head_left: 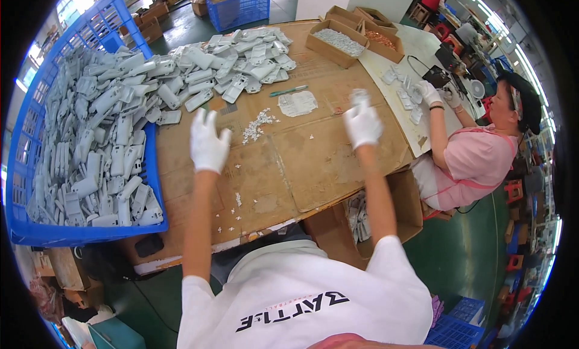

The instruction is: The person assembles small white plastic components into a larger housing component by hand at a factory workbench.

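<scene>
My left hand (209,142), in a white glove, is over the cardboard-covered table with its fingers apart and nothing in them. It is just below the near edge of a heap of light grey plastic housings (232,65). To its right lies a scatter of tiny white parts (258,126). My right hand (363,124), also gloved and smeared by motion, is out over the right side of the cardboard. Its fingers are closed on a light grey plastic housing (360,97), blurred at the fingertips. Between the hands lie a teal pen (289,91) and a torn paper patch (298,104).
A blue crate (90,233) heaped with grey housings stands at the left. Cardboard boxes of small grey parts (339,42) and copper-coloured parts (381,40) sit at the back right. A co-worker (470,156) handles clear pieces at the right. Below my right forearm is an open carton (405,207).
</scene>
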{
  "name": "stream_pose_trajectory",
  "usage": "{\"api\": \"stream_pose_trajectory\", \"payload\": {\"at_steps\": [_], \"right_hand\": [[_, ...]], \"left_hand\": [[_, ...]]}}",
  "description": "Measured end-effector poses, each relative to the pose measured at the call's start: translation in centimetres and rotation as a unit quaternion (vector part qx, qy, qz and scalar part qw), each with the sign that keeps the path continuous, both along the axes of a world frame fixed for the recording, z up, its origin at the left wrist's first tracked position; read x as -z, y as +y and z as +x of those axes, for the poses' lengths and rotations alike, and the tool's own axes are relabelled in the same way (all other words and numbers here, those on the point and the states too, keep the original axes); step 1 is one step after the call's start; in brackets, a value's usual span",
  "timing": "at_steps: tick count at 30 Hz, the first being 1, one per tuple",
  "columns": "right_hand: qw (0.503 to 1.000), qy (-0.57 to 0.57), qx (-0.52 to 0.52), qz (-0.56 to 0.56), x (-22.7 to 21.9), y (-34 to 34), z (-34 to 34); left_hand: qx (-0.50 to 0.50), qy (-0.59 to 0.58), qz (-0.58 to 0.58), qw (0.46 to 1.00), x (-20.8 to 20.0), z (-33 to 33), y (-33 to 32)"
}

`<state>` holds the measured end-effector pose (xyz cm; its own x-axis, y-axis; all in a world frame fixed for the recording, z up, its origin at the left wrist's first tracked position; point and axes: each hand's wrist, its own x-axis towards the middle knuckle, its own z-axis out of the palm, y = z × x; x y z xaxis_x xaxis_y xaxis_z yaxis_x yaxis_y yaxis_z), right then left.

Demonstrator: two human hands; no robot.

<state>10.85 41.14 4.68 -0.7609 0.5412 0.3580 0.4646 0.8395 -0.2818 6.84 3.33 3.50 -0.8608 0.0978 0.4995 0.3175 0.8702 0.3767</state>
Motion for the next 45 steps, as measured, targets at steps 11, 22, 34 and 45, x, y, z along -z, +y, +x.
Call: {"api": "stream_pose_trajectory", "payload": {"at_steps": [11,22,34,45], "right_hand": [[0.971,-0.061,0.020,0.230,3.0,7.3,-4.9],[0.907,-0.037,-0.401,-0.123,3.2,-14.9,-3.5],[0.904,-0.131,-0.402,0.065,2.6,-17.7,-5.4],[0.884,0.083,-0.455,-0.075,0.9,-18.4,-2.3]], "left_hand": [[-0.115,-0.064,-0.095,0.987,5.1,-8.9,-8.5],[-0.165,-0.105,-0.092,0.976,3.7,0.1,-6.0],[-0.211,-0.243,0.063,0.945,2.7,2.3,-8.8],[-0.127,-0.103,0.289,0.943,0.0,8.4,-4.5]]}}
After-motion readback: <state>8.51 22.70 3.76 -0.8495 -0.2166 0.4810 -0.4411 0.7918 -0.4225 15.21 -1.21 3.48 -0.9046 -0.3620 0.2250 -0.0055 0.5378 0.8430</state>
